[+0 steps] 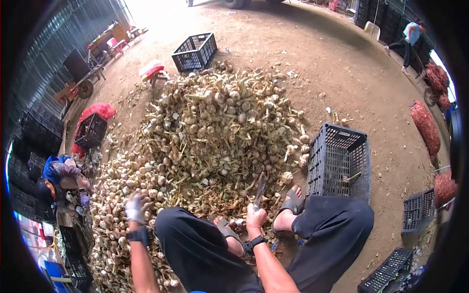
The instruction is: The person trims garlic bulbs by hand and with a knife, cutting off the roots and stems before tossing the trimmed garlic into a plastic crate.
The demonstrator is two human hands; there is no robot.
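Observation:
My left hand (137, 209), in a white glove, is over the left part of a big heap of garlic bulbs (229, 112). Its fingers look spread, though slightly blurred, and I make out nothing in them. My right hand (256, 218) is bare and closed round the handle of a knife (260, 192), whose blade points up and away from me. Between my knees and the heap lie cut stalks and loose skins. Close to my right foot a single garlic bulb (286, 177) rests on the ground.
Right of the heap stands a black plastic crate (361, 141) with a stalk inside; another crate (195, 52) is behind the heap. A co-worker (61, 183) bends at the left beside a dark crate (91, 131). Red mesh sacks (425, 128) and another person (410, 39) are at right.

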